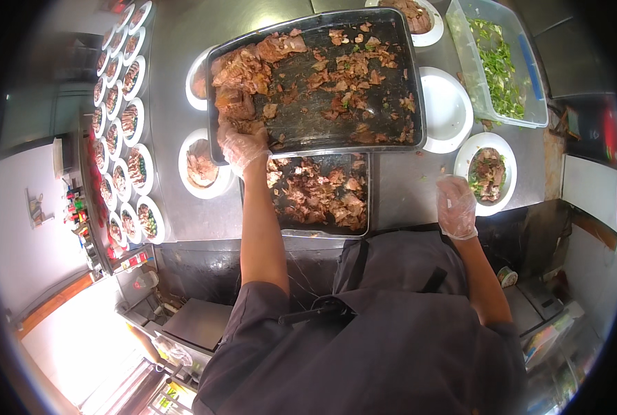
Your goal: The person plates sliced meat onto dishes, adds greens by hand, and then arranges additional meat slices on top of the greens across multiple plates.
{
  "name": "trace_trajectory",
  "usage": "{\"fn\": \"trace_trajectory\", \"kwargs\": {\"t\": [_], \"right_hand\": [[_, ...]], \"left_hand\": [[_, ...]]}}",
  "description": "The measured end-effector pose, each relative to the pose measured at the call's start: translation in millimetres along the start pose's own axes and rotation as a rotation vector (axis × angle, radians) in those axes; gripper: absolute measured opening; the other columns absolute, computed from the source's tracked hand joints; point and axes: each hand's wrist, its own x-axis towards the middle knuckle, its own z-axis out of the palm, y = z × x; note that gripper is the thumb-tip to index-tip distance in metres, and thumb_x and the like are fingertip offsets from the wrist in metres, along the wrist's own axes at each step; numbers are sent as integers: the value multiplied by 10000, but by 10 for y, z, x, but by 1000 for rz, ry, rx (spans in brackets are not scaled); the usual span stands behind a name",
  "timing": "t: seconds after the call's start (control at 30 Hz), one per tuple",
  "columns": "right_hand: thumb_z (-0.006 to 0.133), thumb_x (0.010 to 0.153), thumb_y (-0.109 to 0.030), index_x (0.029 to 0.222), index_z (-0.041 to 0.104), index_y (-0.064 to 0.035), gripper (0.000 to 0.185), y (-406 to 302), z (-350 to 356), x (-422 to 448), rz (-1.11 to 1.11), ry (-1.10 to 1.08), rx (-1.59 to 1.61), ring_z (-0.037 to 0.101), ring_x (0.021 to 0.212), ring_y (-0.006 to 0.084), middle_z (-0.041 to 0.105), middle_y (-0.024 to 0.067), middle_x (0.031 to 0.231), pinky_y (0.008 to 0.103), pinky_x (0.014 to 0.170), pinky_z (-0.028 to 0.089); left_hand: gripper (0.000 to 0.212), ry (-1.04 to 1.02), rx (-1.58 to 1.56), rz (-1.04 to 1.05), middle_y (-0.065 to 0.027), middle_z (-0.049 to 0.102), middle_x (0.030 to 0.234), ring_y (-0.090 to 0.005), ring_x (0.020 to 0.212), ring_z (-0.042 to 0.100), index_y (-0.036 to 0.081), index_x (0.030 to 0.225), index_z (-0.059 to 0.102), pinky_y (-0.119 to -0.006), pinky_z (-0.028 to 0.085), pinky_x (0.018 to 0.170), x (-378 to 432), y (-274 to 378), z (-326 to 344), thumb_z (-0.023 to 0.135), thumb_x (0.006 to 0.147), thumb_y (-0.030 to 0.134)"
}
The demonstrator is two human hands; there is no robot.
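Note:
My left hand (244, 145), in a clear plastic glove, is at the near left corner of a black tray (303, 119), touching the cooked meat (238, 104) along its left side; its fingertips are partly hidden. Scattered meat scraps (344, 78) lie over the rest of that tray. My right hand (456, 205), also gloved, hovers with curled fingers beside a white bowl (512, 181) of meat on greens; I cannot tell whether it holds anything. A second black tray (367, 207) with meat pieces (318, 199) is partly under the first.
White bowls with meat (199, 166) stand left of the trays, and more filled bowls (143, 116) form rows at the far left. Stacked white bowls (443, 111) sit to the right. A clear plastic tub (539, 120) of chopped greens (500, 72) stands at the back right.

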Motion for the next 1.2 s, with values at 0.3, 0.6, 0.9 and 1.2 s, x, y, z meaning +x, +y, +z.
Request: {"fn": "trace_trajectory", "kwargs": {"t": [0.3,0.6,0.9,1.2], "right_hand": [[733,884,39,1174,718,-38,301,-328,122,62,-22,5,52,715,995,365,703,175,1130,450,836,595],[886,924,-159,1192,791,-91,292,-1293,21,1235,370,163,579,741,931,181,739,104,1106,337,859,622],[874,939,-65,1117,753,-22,220,-1158,-399,948,426,389,906,711,908,78,746,18,1012,274,803,603],[863,935,-7,1102,735,-11,210,-1264,-914,625,377,456,1154,680,887,75,732,37,1058,274,785,586]], "left_hand": [[780,-482,-446,-278,-220,732,1315,-350,1157,742,-37,1493,528,-427,590,1035,-57,412,-217,900,859,225],[507,-1366,-1741,-433,-148,737,1303,-294,1143,729,-44,1469,589,-470,601,1025,-1240,1707,-965,742,1019,136],[356,-1175,-1380,21,-77,737,1339,-173,1168,713,-18,1418,646,-385,599,1032,-1639,2164,-1376,689,1082,91],[317,-1111,-1459,41,-71,756,1224,-148,1066,705,-17,1338,689,-339,585,930,-1903,2404,-1761,714,1065,141]]}}
